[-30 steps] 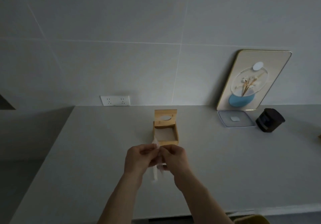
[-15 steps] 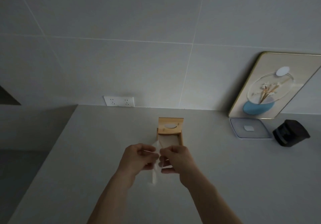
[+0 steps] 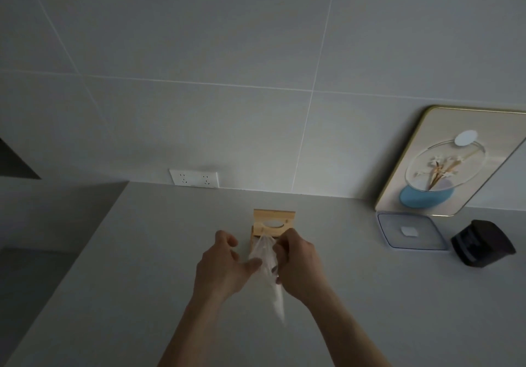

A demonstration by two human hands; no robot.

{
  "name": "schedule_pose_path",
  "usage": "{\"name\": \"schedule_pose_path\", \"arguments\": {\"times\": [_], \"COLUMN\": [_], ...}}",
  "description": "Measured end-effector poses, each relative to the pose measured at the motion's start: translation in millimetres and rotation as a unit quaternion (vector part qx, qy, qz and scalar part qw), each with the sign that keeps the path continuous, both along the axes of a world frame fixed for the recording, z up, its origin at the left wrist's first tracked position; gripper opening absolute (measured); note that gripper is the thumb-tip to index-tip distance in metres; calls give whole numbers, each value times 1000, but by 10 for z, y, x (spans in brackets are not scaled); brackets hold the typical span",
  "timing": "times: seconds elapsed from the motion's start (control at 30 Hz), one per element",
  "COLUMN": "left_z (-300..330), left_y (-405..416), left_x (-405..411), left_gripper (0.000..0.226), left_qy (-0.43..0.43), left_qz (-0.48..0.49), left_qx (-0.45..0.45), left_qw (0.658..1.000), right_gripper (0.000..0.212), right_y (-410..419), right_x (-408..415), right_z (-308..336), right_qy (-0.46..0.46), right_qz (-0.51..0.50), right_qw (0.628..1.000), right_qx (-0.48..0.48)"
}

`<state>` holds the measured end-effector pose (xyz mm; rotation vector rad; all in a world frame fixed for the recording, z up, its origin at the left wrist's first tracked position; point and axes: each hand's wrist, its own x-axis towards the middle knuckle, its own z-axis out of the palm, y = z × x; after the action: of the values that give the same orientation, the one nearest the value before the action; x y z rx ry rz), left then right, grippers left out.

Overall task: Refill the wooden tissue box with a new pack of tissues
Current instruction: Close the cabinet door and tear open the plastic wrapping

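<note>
The wooden tissue box (image 3: pixel 273 222) stands open on the grey counter (image 3: pixel 142 252), its lid with an oval slot tipped up behind it. My hands hide most of the box body. A thin clear plastic wrapper (image 3: pixel 270 270) hangs in front of the box, blurred at its lower end. My right hand (image 3: pixel 299 264) pinches the wrapper's top edge. My left hand (image 3: pixel 225 264) is beside it with fingers spread, the thumb close to the wrapper; I cannot tell if it touches. No tissue pack shows.
A clear plastic lid (image 3: pixel 410 231) and a dark box-shaped object (image 3: pixel 482 242) lie at the right. A framed flower picture (image 3: pixel 452 164) leans on the tiled wall. A double socket (image 3: pixel 194 178) sits at the wall's base. The counter drops off at the left.
My left hand has let go of the wrapper and spread its fingers. The wrapper now hangs longer from my right hand. The view has shifted left.
</note>
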<state>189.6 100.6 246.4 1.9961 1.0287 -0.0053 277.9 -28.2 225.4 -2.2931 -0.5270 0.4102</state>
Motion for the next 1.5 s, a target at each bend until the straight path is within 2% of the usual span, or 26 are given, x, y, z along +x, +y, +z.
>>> {"name": "schedule_pose_path", "arguments": {"times": [0.1, 0.2, 0.27, 0.37, 0.43, 0.5, 0.6, 0.67, 0.77, 0.83, 1.0, 1.1, 1.2, 1.27, 1.4, 1.43, 1.5], "left_z": [-7, -19, 9, 36, 35, 27, 42, 61, 114, 148, 170, 159, 191, 189, -67, -148, -263], "left_y": [-46, 19, 57, 26, -4, -13, -6, 16, 42, 24, -82, -137, -186, -169, 44, 102, 181], "left_x": [-16, -46, -54, -19, 28, 74, 102, 96, 85, 90, 117, 143, 150, 153, 159, 154, 143], "left_gripper": [34, 29, 30, 30, 31, 31, 28, 30, 31, 30, 33, 36, 30, 28, 33, 38, 43], "left_qy": [-19, -30, -29, -52, -74, -96, -126, -150, -174, -184, -217, -232, -263, -286, -304, -297, -280], "left_qz": [-16, -16, -30, -44, -35, -27, -28, -25, -33, -55, -116, -142, -151, -88, 169, 207, 232], "left_qx": [-59, 26, 92, 113, 96, 74, 57, 49, 53, 63, 72, 67, 31, -12, -16, -48, -179], "left_qw": [998, 999, 995, 991, 992, 992, 990, 987, 983, 979, 967, 960, 952, 954, 937, 931, 914], "right_gripper": [14, 3, 8, 21, 30, 31, 29, 27, 18, 21, 30, 44, 51, 52, 56, 55, 48], "right_y": [-51, -128, -161, -126, -68, -2, 25, -2, -44, -24, 20, -11, -40, -59, -122, -140, -168], "right_x": [83, 150, 132, 49, -33, -151, -298, -262, -191, -182, -126, -89, -42, -11, 49, 48, 55], "right_z": [15, 33, 52, 87, 129, 182, 192, 138, 144, 162, 179, 201, 232, 278, 348, 378, 444], "right_qy": [-12, -74, -133, -224, -261, -270, -209, -166, -54, 2, 46, 89, 131, 171, 226, 243, 279], "right_qz": [-3, -2, 18, 16, 27, 71, 111, 83, 65, 46, -60, -131, -161, -154, -113, -96, -63], "right_qw": [1000, 997, 988, 968, 961, 960, 969, 982, 994, 996, 996, 987, 973, 958, 915, 902, 872], "right_qx": [9, -33, -78, -116, -85, 1, 65, 36, -66, -71, -51, -6, 99, 174, 315, 345, 397]}}
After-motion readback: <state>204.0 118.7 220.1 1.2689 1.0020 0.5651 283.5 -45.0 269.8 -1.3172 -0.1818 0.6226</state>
